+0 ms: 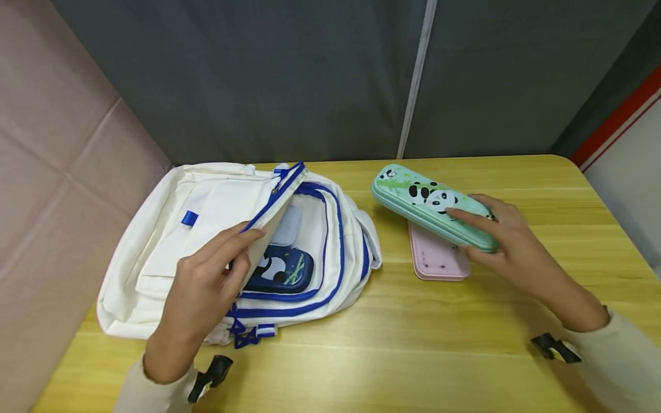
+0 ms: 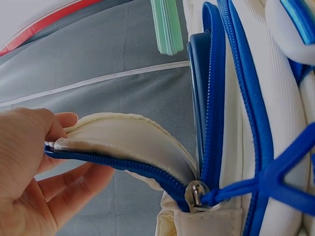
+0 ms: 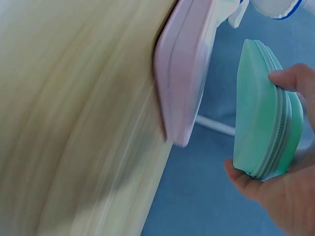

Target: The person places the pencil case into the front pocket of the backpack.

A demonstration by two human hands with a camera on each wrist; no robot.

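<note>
green case (image 1: 420,201), held near one end by the right hand (image 1: 508,249), could tip (it's long, i see); the left hand (image 1: 198,287) pinches the flap (image 2: 125,135), which might slip.

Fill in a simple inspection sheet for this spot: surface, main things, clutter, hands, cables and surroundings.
Surface: wood-grain table.
Job's things: white backpack lying with a pocket open, navy panda case and pale item inside; mint panda case raised off the table; pink case lying on it.
Clutter: nothing seen beyond these.
Hands: left hand grips the pocket flap; right hand holds the mint panda case.
Cables: nothing seen.
Surroundings: grey partition behind, pinkish panel at left.
</note>
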